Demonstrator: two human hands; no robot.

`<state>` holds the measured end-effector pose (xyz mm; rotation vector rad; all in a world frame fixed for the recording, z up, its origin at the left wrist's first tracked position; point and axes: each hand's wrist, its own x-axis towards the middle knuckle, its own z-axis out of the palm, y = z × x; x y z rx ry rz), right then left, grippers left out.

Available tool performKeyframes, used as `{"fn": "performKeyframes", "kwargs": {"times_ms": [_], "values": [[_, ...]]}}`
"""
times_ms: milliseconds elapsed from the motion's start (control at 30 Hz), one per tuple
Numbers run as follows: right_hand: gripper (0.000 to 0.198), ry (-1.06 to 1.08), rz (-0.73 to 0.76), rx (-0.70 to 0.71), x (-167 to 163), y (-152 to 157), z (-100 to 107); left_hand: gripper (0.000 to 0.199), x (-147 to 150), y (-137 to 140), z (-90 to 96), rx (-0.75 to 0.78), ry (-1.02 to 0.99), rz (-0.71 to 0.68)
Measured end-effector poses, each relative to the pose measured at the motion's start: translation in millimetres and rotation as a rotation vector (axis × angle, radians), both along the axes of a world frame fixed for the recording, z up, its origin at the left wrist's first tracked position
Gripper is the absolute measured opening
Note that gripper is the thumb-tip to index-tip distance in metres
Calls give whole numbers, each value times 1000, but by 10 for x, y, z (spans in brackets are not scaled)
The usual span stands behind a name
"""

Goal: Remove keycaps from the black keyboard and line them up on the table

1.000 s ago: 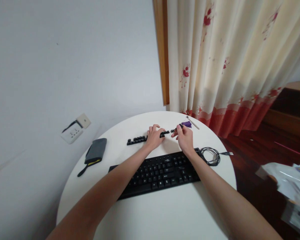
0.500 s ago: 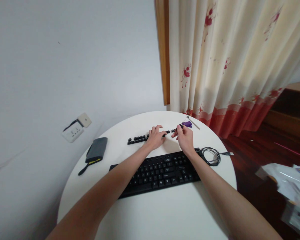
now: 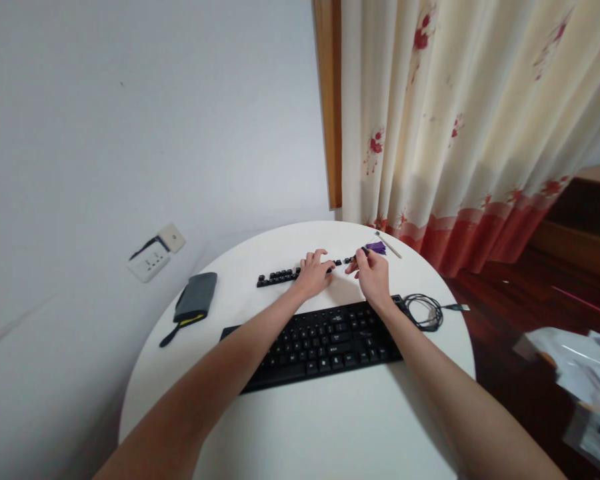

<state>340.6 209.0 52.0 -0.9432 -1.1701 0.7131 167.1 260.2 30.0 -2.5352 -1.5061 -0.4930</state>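
Note:
Across the white round table, a line of loose black keycaps (image 3: 279,277) lies behind a black keyboard (image 3: 330,341). My left hand (image 3: 314,275) rests over the middle of that line, fingers spread and holding nothing I can see; it covers part of the keycaps. To its right, my right hand (image 3: 373,275) is closed in a pinch at the line's right end. Between its thumb and finger a small black piece (image 3: 365,251) shows, too small to name for certain. A purple bristly or fabric thing (image 3: 377,247) lies just beyond those fingertips.
A thin pale stick-like tool (image 3: 390,245) lies at the table's back right. The keyboard's coiled cable (image 3: 433,313) sits near the right edge. A grey pouch (image 3: 196,297) with a strap is at left. Wall sockets (image 3: 150,261) and a curtain (image 3: 445,133) stand beyond.
The view has shifted very slightly. Both hands keep nearly the same place and pose over the keycaps, and the right pinch stays closed.

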Motion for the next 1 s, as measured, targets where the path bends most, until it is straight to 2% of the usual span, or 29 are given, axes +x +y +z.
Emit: {"fn": "performKeyframes", "kwargs": {"times_ms": [200,333,433,533,667,767,867,1000], "values": [[38,13,-14,0,17,-19,21,20,-5,7,-21,-10,-1,0],[40,10,-23,-6,21,1,30,27,-7,4,-3,-17,-21,-13],[43,15,-30,-14,34,11,44,32,-40,-15,98,1,-75,13],[45,38,-39,-6,62,15,63,29,-149,-86,298,27,-154,103],[45,55,-72,-23,107,38,67,27,-397,-330,590,-61,-209,189],[43,27,-76,-22,135,60,55,22,-525,-602,688,-194,-269,138],[42,-84,-31,-2,153,51,59,21,-479,-891,642,-276,-338,65],[41,-295,114,-40,143,-31,106,19,-248,-1210,436,-344,-349,-54]]}}
